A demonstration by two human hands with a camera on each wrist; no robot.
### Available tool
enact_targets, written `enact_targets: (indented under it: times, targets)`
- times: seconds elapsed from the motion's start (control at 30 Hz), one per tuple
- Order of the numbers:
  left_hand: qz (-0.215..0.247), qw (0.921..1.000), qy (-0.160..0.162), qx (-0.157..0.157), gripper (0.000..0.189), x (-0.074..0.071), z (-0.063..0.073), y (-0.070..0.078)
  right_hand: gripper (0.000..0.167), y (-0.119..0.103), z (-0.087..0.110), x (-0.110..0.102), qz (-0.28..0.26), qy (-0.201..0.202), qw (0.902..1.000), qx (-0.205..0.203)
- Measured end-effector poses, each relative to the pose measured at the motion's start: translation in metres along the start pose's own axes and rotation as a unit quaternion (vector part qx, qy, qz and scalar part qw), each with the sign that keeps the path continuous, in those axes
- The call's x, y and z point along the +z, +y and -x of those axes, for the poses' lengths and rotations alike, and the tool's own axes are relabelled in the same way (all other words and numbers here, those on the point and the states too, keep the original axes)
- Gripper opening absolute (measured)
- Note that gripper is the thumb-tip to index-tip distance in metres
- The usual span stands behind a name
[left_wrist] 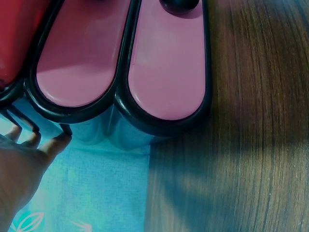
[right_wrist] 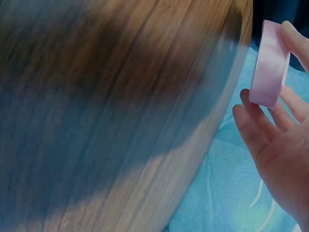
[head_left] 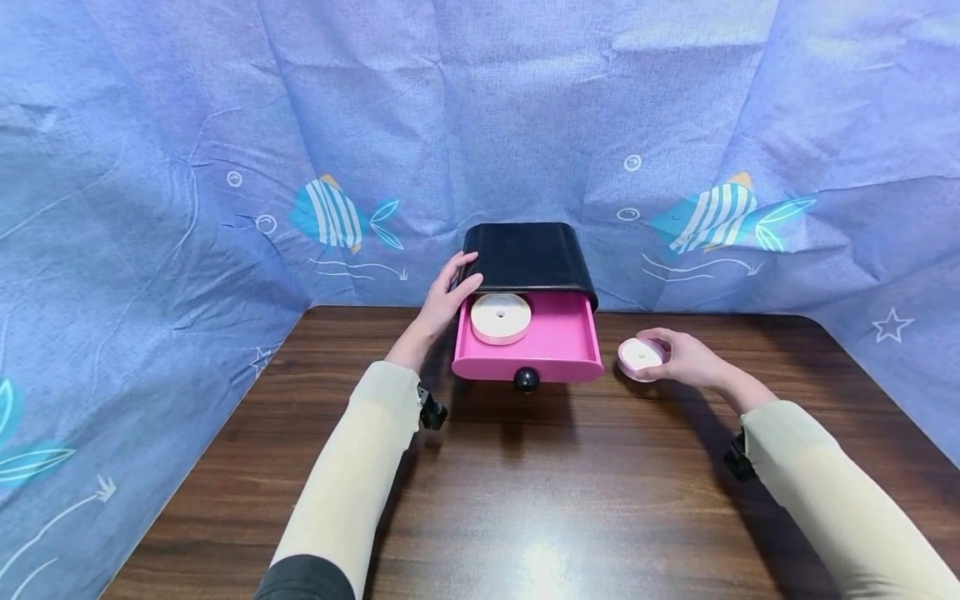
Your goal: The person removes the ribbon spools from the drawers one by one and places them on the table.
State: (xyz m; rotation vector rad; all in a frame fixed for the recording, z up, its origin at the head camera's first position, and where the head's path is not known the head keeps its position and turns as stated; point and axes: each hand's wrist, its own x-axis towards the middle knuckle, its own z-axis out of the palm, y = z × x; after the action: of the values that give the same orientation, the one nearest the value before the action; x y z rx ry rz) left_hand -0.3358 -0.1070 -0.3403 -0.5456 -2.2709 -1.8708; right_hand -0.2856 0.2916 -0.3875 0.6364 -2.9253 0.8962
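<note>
My left hand [head_left: 448, 296] rests on the left side of a black drawer cabinet [head_left: 528, 254], thumb near its top front edge. In the left wrist view its fingertips touch the cabinet's side. The pink top drawer [head_left: 558, 325] is pulled out, and a pale pink ribbon roll [head_left: 501, 318] lies flat in its left part. To the right of the drawer, my right hand [head_left: 686, 358] pinches a second pink ribbon roll [head_left: 640, 358] between thumb and fingers. The right wrist view shows this pink roll [right_wrist: 270, 65] edge-on, held above the wooden table.
Lower pink drawer fronts [left_wrist: 169, 67] with dark frames are closed in the left wrist view. A round black knob [head_left: 527, 380] sticks out from the open drawer. Behind the brown wooden table [head_left: 465, 500] hangs a blue cloth [head_left: 525, 108] with fish prints.
</note>
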Motion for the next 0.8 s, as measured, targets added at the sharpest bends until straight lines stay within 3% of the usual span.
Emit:
enact_targets:
  times: [0.43,0.8]
  targets:
    - [0.007,1.0000,-0.005,-0.001,0.050,0.003,0.000,0.001,0.067,0.020,0.002,0.006,-0.015,-0.019,0.9996,0.016]
    - [0.004,1.0000,0.000,-0.001,0.050,0.001,0.000,0.001,0.067,0.019,0.001,0.008,-0.024,-0.030,0.9992,0.014]
